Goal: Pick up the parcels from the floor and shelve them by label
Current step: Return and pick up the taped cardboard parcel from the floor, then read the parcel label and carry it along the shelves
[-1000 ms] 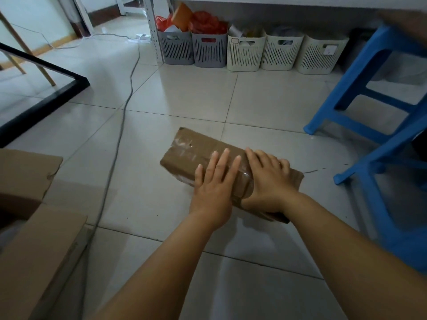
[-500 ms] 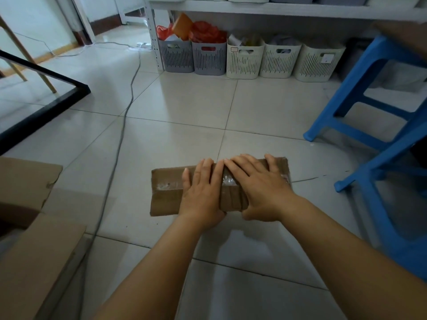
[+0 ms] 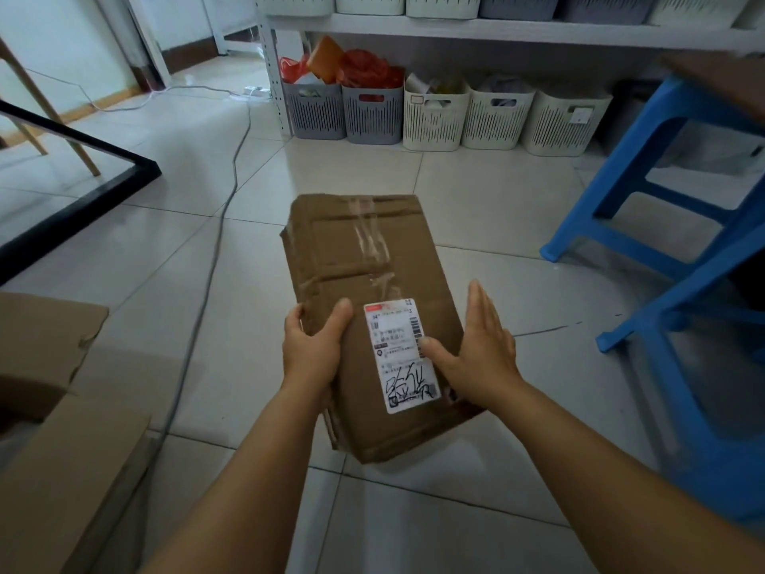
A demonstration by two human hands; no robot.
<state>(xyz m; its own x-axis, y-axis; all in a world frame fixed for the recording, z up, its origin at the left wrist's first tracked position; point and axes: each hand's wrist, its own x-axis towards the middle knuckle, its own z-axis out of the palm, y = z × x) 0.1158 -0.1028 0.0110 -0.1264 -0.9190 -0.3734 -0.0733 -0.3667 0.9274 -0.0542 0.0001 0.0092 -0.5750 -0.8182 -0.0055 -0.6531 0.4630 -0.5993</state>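
A brown cardboard parcel (image 3: pixel 364 283), taped along its top, is raised off the tiled floor in front of me with its long side pointing away. A white shipping label (image 3: pixel 399 354) with black handwriting faces up near its near end. My left hand (image 3: pixel 314 345) grips the parcel's left edge, thumb on top. My right hand (image 3: pixel 476 350) presses flat against the right edge, fingers straight and thumb touching the label.
A white shelf (image 3: pixel 496 31) runs across the back, with several grey and cream baskets (image 3: pixel 432 116) under it. Blue plastic stools (image 3: pixel 683 250) stand at right. An open cardboard box (image 3: pixel 49 408) sits at left. A grey cable (image 3: pixel 223 209) crosses the floor beside a black frame (image 3: pixel 78 196).
The parcel was lying on the floor under both palms; it has been turned over and lifted, so the label now faces up, with a hand on either side.
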